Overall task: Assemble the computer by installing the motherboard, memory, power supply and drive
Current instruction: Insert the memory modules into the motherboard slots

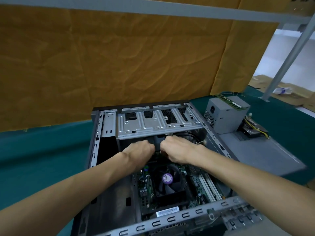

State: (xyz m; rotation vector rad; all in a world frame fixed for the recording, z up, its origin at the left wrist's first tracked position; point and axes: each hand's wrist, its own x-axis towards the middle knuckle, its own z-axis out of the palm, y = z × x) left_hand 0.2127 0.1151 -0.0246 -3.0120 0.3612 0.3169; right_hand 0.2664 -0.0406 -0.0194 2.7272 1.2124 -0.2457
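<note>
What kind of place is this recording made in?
Probably a makeshift workshop bench: a green-covered table holding an open computer case and a loose power supply, backed by a cardboard sheet under a metal frame.

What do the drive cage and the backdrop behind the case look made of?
Drive cage: apparently bare stamped sheet steel, dull silver, with pressed ribs and punched holes. Backdrop: probably brown kraft paper or thin cardboard, matte and creased; which one is unclear.

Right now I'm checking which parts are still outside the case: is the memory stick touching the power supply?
Touching. The head view shows the memory stick lying flat on the top face of the power supply, beside the case, with no gap.
</note>
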